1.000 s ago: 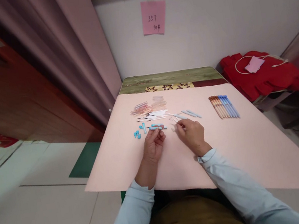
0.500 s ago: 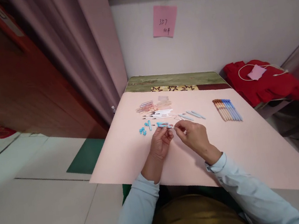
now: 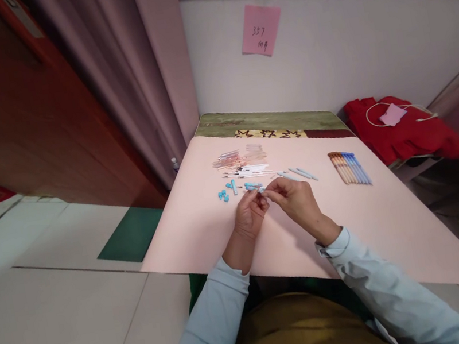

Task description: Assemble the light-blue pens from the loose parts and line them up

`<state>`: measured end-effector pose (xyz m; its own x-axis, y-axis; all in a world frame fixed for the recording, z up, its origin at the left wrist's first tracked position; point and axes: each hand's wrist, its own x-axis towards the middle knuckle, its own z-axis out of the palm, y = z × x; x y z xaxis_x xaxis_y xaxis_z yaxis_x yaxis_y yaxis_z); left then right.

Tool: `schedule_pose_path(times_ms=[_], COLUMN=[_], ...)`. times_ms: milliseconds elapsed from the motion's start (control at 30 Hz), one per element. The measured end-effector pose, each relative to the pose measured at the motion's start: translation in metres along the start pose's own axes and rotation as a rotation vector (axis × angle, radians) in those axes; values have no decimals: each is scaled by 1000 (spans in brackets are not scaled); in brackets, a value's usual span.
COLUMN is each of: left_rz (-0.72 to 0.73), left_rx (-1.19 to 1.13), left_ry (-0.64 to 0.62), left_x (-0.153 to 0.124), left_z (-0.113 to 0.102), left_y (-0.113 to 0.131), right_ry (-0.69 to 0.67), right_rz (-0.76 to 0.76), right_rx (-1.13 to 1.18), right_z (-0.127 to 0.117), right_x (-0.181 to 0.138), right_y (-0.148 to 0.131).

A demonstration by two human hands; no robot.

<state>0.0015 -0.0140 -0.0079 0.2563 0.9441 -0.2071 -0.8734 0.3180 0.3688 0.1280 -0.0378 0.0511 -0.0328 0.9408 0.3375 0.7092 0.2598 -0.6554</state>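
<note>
My left hand (image 3: 250, 217) is closed on a small light-blue pen part (image 3: 261, 189), raised just above the pink sheet. At the right end of that part, my right hand (image 3: 297, 202) pinches with thumb and forefinger; what sits between those fingertips is too small to make out. Beyond the hands lie white pen refills (image 3: 253, 170) with dark tips. Several small blue pieces (image 3: 223, 196) are scattered left of the fingers, beside a short blue tube (image 3: 234, 187). Pale-blue pen barrels (image 3: 306, 173) rest past the right hand.
Clear and pinkish tubes (image 3: 228, 159) are heaped behind the refills. A row of brown and blue pens (image 3: 348, 169) lies at the right on the pink sheet (image 3: 195, 230). Red cloth (image 3: 411, 137) with a white cord is beyond the table's right edge; a wall stands behind.
My right fingertips have come closer to the left hand at the pen part's end. The whole view has shifted slightly; the laid-out pieces look the same.
</note>
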Motion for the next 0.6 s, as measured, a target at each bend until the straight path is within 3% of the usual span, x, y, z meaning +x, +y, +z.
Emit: schedule_pose_path(times_ms=[167, 300, 433, 533, 600], left_rz=[-40, -104, -131, -74, -15], left_rx=[13, -48, -82, -94, -106], left_ry=[14, -14, -63, -7, 38], left_x=[-2, 0, 2, 2, 2], left_z=[1, -5, -8, -4, -1], left_y=[1, 0, 2, 5, 6], right_ry=[-8, 60, 66, 149, 226], right_rz=[43, 107, 246, 406, 434], right_rx=[5, -4, 283, 524, 519], right_z=[2, 14, 17, 5, -7], right_x=[4, 10, 19, 24, 22], right_y=[-4, -3, 9, 26, 39])
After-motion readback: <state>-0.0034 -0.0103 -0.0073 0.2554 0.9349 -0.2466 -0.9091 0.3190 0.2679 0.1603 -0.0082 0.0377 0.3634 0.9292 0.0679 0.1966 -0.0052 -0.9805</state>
